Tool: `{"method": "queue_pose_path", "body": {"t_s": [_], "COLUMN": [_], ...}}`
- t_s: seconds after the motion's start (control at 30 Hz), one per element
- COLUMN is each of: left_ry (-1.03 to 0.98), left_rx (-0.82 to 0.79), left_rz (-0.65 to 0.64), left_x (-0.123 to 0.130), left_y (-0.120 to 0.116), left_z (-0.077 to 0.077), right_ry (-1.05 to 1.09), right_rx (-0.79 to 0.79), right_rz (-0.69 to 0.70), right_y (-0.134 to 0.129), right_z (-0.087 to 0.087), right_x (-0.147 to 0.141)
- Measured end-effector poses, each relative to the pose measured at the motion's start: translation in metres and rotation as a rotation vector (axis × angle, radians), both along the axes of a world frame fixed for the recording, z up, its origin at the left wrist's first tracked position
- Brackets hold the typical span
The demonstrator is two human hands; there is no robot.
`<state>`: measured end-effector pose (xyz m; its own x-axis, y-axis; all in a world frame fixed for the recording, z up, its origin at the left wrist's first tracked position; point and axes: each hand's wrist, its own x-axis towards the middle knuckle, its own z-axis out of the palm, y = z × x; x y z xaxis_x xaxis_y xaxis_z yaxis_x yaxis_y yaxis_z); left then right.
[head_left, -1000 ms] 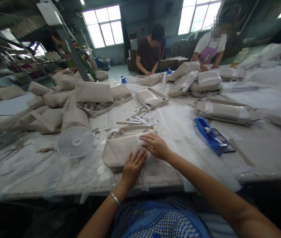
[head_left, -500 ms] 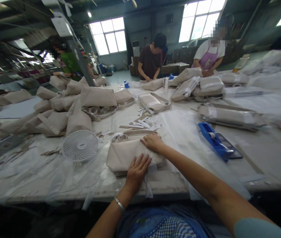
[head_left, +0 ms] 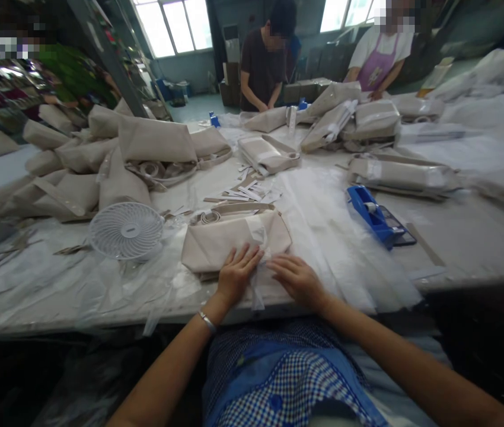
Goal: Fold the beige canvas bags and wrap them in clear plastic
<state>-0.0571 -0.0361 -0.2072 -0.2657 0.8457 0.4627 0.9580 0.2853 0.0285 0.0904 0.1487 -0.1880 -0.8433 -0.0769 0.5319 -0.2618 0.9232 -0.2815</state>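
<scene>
Bag [head_left: 207,244], beige and folded, lies on the desk [head_left: 300,296] right under the left hand [head_left: 238,274], which rests flat on its front, fingers spread, grasping nothing! The right hand [head_left: 297,279] is just beside the bag's lower right, loosely curled, unclenched; whether it touches the bag, I cannot tell. Out left of the left hand sits a white fan [head_left: 126,231], and well right of the right hand, a blue tape dispenser [head_left: 370,216]!

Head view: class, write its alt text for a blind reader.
Left hand rests on a soft beige bag, right hand near its front edge; round white plastic fan at left, blue plastic tape dispenser at right.
</scene>
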Motion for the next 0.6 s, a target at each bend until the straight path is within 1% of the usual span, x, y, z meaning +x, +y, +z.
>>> {"method": "queue_pose_path", "body": {"t_s": [0.07, 0.13, 0.2, 0.33, 0.4, 0.47, 0.6], "left_ry": [-0.027, -0.039, -0.033, 0.0, 0.006, 0.012, 0.018], "left_rx": [-0.011, -0.021, -0.03, -0.027, -0.032, -0.053, -0.068], "left_rz": [0.0, -0.002, -0.011, -0.021, -0.024, -0.031, -0.036], "left_x": [0.0, -0.001, -0.002, -0.005, -0.006, -0.006, -0.007], "left_y": [0.0, 0.0, 0.0, 0.001, 0.0, -0.001, -0.001], "left_z": [0.003, 0.005, 0.007, 0.008, 0.009, 0.011, 0.016], "right_ry": [-0.012, -0.07, -0.085, 0.034, 0.079, 0.094, 0.123], "right_rx": [0.031, 0.095, 0.14, 0.15, 0.144, 0.116, 0.047], "right_rz": [0.091, 0.154, 0.186, 0.207, 0.232, 0.256, 0.244], "right_y": [-0.017, -0.032, -0.042, -0.053, -0.052, -0.046, -0.021], "right_z": [-0.008, -0.014, -0.018, -0.028, -0.031, -0.03, -0.018], "right_x": [0.022, 0.027, 0.02, -0.001, -0.003, 0.003, 0.031]}}
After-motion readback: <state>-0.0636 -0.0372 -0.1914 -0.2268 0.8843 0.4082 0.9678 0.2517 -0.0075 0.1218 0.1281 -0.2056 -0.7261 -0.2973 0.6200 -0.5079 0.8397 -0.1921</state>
